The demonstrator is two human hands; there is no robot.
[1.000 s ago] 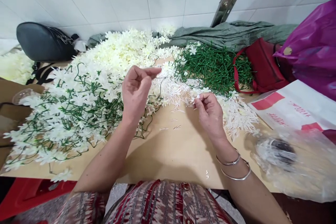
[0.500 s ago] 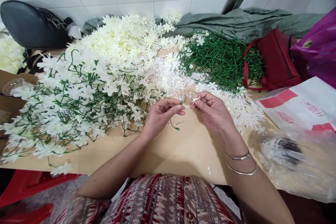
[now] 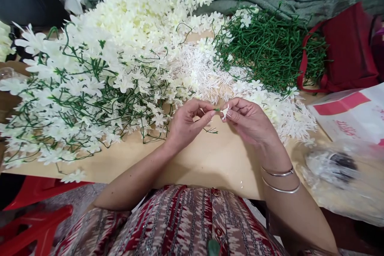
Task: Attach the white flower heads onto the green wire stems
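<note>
My left hand [image 3: 192, 120] pinches a thin green plastic stem [image 3: 216, 109] between thumb and forefinger, its tip pointing right. My right hand [image 3: 249, 118] is closed on a small white artificial flower [image 3: 225, 112], held right against or just by the stem's tip; I cannot tell whether they are joined. Beyond my hands lies a heap of white stamen pieces [image 3: 207, 68]. To the left spreads a pile of white flowers on green stems [image 3: 90, 100]. Loose cream petals [image 3: 141, 16] are heaped behind, and bare green stems [image 3: 273, 52] at the back right.
A red bag [image 3: 348, 48] stands right of the stems, with a white and red paper bag [image 3: 345, 112] and clear plastic wrapping [image 3: 336, 172] nearer me. A black bag [image 3: 27, 0] sits at the back left. Red stools [image 3: 42, 220] are below the table's left edge.
My hands have drawn together, bringing the green stem's tip to the white flower. The view has tilted down and come closer to the table.
</note>
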